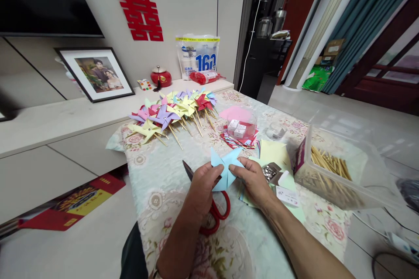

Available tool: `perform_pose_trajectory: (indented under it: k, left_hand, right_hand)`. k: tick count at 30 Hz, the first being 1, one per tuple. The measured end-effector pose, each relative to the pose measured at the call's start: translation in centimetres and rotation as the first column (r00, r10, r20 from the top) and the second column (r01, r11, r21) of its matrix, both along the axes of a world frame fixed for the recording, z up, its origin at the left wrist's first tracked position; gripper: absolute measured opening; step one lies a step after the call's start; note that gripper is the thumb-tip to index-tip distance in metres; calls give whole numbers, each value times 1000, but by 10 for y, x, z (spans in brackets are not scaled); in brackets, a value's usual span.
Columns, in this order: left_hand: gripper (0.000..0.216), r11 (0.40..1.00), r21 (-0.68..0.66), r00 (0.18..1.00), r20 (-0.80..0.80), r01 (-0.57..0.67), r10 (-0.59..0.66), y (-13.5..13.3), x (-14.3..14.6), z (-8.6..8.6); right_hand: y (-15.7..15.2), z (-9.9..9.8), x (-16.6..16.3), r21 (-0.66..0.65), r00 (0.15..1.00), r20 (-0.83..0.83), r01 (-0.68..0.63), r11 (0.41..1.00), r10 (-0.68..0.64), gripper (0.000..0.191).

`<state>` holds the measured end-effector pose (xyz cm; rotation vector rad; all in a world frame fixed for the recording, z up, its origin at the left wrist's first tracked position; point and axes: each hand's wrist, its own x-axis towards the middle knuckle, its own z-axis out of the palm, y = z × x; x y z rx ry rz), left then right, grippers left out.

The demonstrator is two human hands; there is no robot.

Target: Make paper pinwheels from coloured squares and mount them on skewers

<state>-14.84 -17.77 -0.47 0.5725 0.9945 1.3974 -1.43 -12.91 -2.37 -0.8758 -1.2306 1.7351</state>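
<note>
A light blue paper pinwheel (227,176) is held between my two hands above the table. My left hand (203,183) pinches its left side, the thumb pressed on the paper near the middle. On the other side, my right hand (252,178) is closed on the right part, its thumb also close to the centre. Whether a pin is in the centre I cannot tell. Beneath my left hand lie red-handled scissors (225,207), their dark blades partly hidden. To the right of my right hand are an opened small box of metal pins (270,171) and pale coloured paper sheets (273,151).
Several finished pinwheels on sticks (176,111) are heaped at the back left of the flowered tablecloth (153,174). A clear plastic bin (327,187) of wooden sticks stands at right. A round clear container (242,127) holding small boxes sits on red paper.
</note>
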Motion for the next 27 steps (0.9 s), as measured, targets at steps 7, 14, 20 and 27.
perform_pose_trajectory:
  k: [7, 14, 20, 27]
  left_hand:
    - [25, 997, 42, 998, -12, 70, -70, 0, -2, -6]
    - [25, 999, -23, 996, -70, 48, -50, 1, -4, -4]
    - [37, 908, -33, 878, -270, -418, 395, 4, -11, 1]
    - [37, 741, 460, 409, -629, -490, 661, 3, 2, 33]
  right_hand:
    - [0, -1, -1, 81, 1000, 10, -8, 997, 7, 15]
    - [-1, 5, -2, 182, 989, 139, 20, 983, -46, 21]
    - [-4, 4, -7, 161, 985, 98, 127, 979, -144, 17]
    - [-6, 0, -16, 197, 987, 33, 147, 969, -157, 16]
